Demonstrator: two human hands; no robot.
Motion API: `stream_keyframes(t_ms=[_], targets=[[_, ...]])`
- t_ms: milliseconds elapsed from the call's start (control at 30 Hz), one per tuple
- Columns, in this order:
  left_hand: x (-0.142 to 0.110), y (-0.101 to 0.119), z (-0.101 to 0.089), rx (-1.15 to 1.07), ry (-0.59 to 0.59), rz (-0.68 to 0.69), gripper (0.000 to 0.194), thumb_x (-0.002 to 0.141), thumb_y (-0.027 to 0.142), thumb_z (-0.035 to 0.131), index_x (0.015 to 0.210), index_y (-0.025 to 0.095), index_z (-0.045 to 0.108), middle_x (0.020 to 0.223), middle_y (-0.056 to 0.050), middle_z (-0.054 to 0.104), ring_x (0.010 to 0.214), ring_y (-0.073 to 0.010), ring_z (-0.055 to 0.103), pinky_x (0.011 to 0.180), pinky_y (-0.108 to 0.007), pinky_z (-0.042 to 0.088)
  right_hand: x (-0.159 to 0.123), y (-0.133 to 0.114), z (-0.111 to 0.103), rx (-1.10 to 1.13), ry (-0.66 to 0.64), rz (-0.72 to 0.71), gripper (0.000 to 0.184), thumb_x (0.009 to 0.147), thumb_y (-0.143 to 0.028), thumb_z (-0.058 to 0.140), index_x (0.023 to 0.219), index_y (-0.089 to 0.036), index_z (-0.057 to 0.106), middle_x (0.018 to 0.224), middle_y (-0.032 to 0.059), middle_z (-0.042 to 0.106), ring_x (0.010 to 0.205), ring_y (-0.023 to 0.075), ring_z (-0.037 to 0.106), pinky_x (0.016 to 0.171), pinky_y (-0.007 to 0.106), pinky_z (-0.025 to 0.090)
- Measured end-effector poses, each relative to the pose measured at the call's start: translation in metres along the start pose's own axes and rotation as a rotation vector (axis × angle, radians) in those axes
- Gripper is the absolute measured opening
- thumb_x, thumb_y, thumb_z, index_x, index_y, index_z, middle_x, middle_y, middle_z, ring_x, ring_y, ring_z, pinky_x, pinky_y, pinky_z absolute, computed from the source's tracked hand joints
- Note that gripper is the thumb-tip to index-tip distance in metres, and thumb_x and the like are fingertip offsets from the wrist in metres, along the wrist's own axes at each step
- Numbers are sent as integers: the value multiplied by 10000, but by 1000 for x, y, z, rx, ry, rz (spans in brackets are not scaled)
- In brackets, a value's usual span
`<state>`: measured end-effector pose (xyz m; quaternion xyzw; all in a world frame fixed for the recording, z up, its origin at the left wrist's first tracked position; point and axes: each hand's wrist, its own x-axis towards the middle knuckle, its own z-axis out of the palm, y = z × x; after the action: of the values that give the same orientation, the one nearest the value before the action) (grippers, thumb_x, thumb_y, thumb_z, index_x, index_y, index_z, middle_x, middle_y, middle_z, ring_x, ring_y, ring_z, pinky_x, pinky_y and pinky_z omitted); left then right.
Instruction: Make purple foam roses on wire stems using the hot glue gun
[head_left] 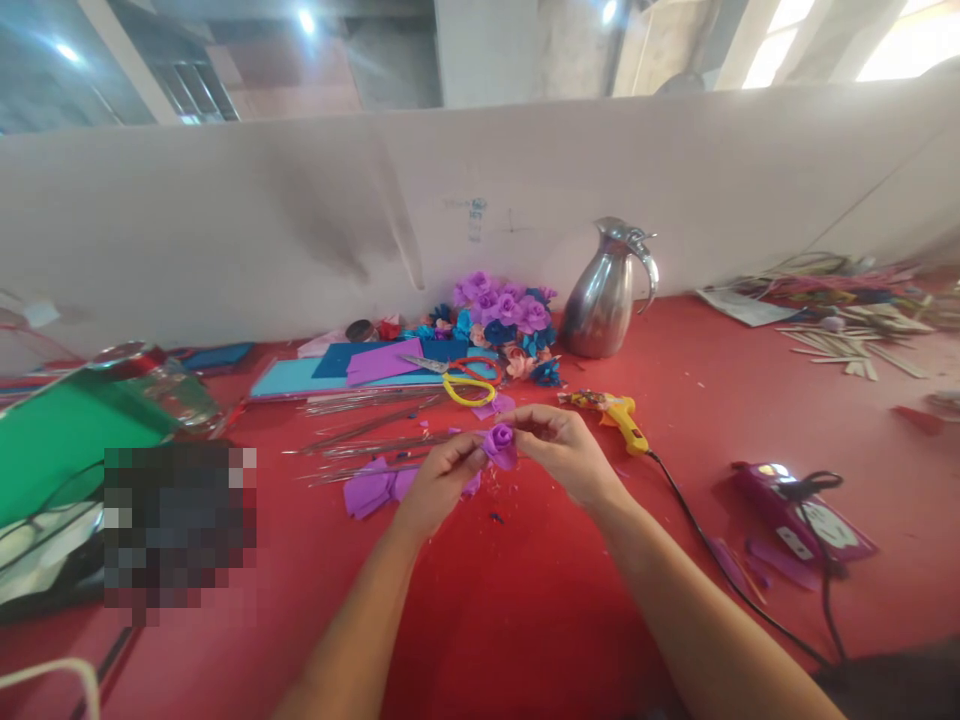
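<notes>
Between my two hands is a small purple paper flower (500, 446) with a rolled centre, raised above the red table. My left hand (444, 478) pinches its left side with thumb and fingers. On the other side, my right hand (566, 450) has its fingertips closed at the flower's upper right edge. Loose purple paper petals (369, 488) lie just left of my left hand, partly hidden by it. Thin wires (375, 448) are spread behind them. Scissors (466, 385) with yellow and red handles rest beyond the flower, and a yellow glue gun (624, 424) lies right of my right hand.
Finished paper flowers (510, 310) are heaped by the wall beside a steel jug (604, 295). Coloured paper sheets (300, 377) lie left of them. A purple power strip (806, 515) and cords are at right, wooden sticks (855, 345) farther back. A glass jar (180, 390) lies at left.
</notes>
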<state>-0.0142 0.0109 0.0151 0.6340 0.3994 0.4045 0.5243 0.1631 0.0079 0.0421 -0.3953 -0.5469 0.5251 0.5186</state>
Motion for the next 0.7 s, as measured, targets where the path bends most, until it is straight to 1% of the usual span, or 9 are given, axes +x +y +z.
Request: stream_keyframes(t_ms=[100,233,333,433,600,700], targets=[[0,0,0,0,-15,-6,366,814,520,604,832,162,676,695,7,487,636,-119,393,604,-239,344,0,0,-1,-7,-27,21,191,696,-298,673,832,-181,737,721,22,708,664,150,626,678,305,505],[-1,0,-2,11,-45,-30,370,836,515,576,864,160,677,698,0,475,631,-120,379,571,-228,327,0,-2,-2,0,-23,39,193,720,-329,668,830,-189,742,727,17,708,708,154,634,703,302,514],[-1,2,-3,19,-59,-32,372,835,512,578,890,159,681,707,1,469,637,-121,370,580,-231,316,-1,-3,-1,26,-34,32,190,734,-339,673,825,-187,741,725,14,703,707,147,628,710,300,510],[-1,5,-4,11,-76,-23,358,832,500,589,892,158,677,736,-3,495,655,-123,383,612,-243,317,-1,-4,-2,35,-67,17,185,732,-330,686,833,-185,741,733,20,709,691,145,625,706,304,502],[-2,8,-4,-15,-132,-2,335,812,478,618,795,146,658,756,-23,543,707,-140,447,661,-258,339,-3,-5,-4,5,-126,1,191,740,-355,699,838,-198,750,801,41,729,779,180,652,778,337,500],[-3,7,-5,-33,-162,4,347,809,481,612,747,140,638,719,-12,523,679,-132,443,646,-258,334,-4,-4,-4,11,-141,23,201,741,-386,711,810,-202,752,765,40,723,767,182,648,757,328,504]])
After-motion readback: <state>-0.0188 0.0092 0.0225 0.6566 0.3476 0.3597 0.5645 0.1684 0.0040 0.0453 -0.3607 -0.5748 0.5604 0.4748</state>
